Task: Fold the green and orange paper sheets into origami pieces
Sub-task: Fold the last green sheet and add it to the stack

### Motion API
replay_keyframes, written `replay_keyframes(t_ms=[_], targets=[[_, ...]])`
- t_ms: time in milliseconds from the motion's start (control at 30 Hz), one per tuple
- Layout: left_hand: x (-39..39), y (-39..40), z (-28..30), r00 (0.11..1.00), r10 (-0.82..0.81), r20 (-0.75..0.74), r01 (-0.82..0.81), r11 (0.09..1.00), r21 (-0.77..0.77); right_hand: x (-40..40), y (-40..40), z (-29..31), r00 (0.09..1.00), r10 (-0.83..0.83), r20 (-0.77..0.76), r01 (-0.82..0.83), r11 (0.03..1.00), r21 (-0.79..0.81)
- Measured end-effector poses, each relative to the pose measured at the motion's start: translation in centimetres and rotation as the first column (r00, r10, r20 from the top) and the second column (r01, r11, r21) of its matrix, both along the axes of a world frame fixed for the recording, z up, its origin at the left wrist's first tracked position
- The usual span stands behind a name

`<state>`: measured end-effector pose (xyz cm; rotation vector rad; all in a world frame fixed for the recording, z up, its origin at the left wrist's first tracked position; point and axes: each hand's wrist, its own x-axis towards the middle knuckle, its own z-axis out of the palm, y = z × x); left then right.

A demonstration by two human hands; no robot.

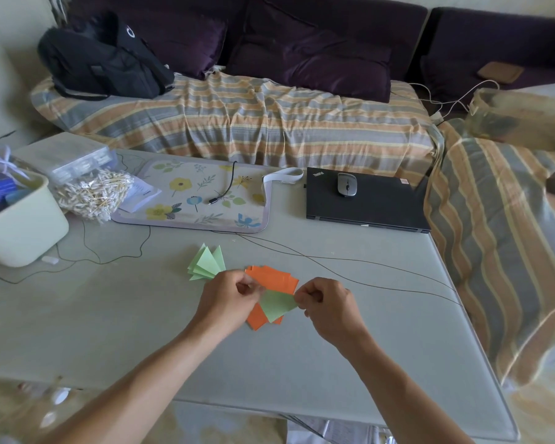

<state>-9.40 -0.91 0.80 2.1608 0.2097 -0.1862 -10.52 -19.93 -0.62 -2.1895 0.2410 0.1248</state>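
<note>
Pale grey-green and glassy, a table [302, 357] fills the lower half of the view, with a sofa [237, 123] draped in an orange, grey and yellow striped cover behind it. Near the middle of the table, a person's two bare hands meet over a small green paper sheet [277, 305]. It is light green, matte and flat, roughly diamond-shaped from this angle, with one corner pointing toward the viewer. The left hand [226, 302] pinches its left corner between thumb and fingertips; the right hand [327, 304] pinches its right corner the same way, fingers curled in. Directly beneath the green sheet lies a loose stack of orange paper sheets [269, 280], bright orange squares fanned slightly so that several edges show above and below the hands. Just to the left of the left hand sits a cluster of folded green pieces [205, 262], pale green triangles overlapping like a fan, points up. Further back on the table are a floral mat [199, 193], a closed black laptop [366, 200] with a grey mouse [346, 184] on top, and a cream bin [20, 225] at the left edge.
</note>
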Motion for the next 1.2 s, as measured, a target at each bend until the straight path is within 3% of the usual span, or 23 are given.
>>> replay_keyframes(t_ms=[67,267,467,667,833,1000,1200], targets=[[0.0,0.0,-0.2,0.996,0.044,-0.072,-0.050,0.994,-0.095,0.0,0.1,0.1,0.999,-0.029,-0.027,0.031,0.998,0.057],[-0.5,0.1,-0.4,0.966,-0.059,-0.250,-0.028,0.943,-0.331,0.2,0.6,0.4,0.995,-0.066,-0.075,0.082,0.967,0.242],[-0.3,0.6,-0.5,0.989,0.018,-0.149,-0.045,0.983,-0.178,0.2,1.1,0.4,0.989,0.009,-0.146,0.036,0.952,0.305],[-0.2,1.6,-0.7,0.989,0.047,-0.142,-0.067,0.988,-0.139,0.7,2.1,0.0,0.981,0.037,-0.191,0.016,0.963,0.270],[0.3,3.1,-0.8,0.981,0.168,-0.094,-0.177,0.980,-0.094,2.0,4.5,-0.2,0.965,0.029,-0.260,0.053,0.951,0.306],[0.8,4.8,-0.6,0.935,0.334,-0.115,-0.342,0.938,-0.058,4.2,8.2,-0.9,0.974,-0.080,-0.212,0.133,0.960,0.247],[0.9,6.0,0.0,0.916,0.371,-0.153,-0.383,0.922,-0.057,6.0,12.7,-1.0,0.981,-0.113,-0.158,0.165,0.916,0.365]])
